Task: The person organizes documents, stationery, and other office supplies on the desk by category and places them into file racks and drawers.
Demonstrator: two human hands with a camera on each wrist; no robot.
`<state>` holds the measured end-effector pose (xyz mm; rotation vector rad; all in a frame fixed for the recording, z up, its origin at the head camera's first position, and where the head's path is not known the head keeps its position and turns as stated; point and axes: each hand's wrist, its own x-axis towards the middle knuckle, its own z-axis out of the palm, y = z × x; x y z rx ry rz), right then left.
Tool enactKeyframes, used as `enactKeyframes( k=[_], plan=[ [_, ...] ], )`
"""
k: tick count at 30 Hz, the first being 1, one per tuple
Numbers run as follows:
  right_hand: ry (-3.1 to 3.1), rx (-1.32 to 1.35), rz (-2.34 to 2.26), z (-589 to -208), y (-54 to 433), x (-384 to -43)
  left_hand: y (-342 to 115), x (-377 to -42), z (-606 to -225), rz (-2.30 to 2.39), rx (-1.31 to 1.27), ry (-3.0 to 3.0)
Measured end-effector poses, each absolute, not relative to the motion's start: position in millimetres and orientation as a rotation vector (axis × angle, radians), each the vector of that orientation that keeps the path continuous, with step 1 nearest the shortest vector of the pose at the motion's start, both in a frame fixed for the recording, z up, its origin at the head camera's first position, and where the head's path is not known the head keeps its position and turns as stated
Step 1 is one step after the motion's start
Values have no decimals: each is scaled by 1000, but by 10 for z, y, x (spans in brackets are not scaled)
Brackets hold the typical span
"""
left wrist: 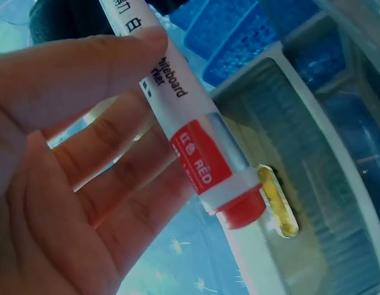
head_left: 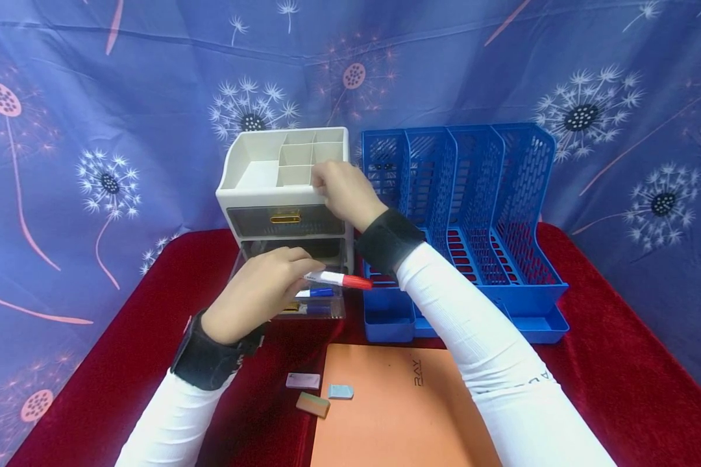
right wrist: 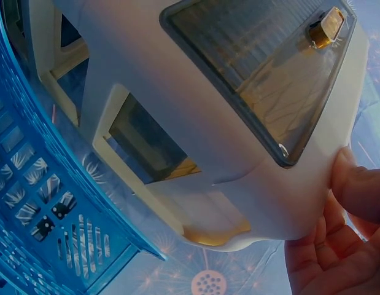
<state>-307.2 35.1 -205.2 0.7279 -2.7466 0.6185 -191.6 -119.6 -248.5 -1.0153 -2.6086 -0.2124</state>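
My left hand (head_left: 263,292) pinches a red whiteboard marker (head_left: 328,278) between thumb and fingers, its red cap pointing right. "RED" is printed on the marker's label (left wrist: 202,161) in the left wrist view. Beneath it, the clear lower drawer (head_left: 335,308) of a white desk organizer (head_left: 233,198) is pulled out, with a blue-capped marker (head_left: 318,292) inside. The organizer's upper drawer (head_left: 251,222), with a gold handle, is closed. My right hand (head_left: 347,191) grips the top front right corner of the organizer; thumb and fingers (right wrist: 352,184) sit on either side of its rim.
A blue file rack (head_left: 473,194) stands right beside the organizer. On the red cloth (head_left: 122,370) in front lies an orange folder (head_left: 385,415). A blue eraser (head_left: 341,392), a purple eraser (head_left: 302,381) and a brown-and-green block (head_left: 313,405) lie at the folder's left edge.
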Motion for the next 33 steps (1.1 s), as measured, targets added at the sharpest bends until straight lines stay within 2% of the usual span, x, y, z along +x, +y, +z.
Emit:
enactKeyframes(
  k=[17, 33],
  plan=[
    [-2767, 725, 612, -2060, 347, -3085, -1450, -2198, -2670, -313, -804, -2740],
    [-2791, 704, 606, -2038, 336, -3085, -1597, -2488, -2845, -413, -744, -2882]
  ],
)
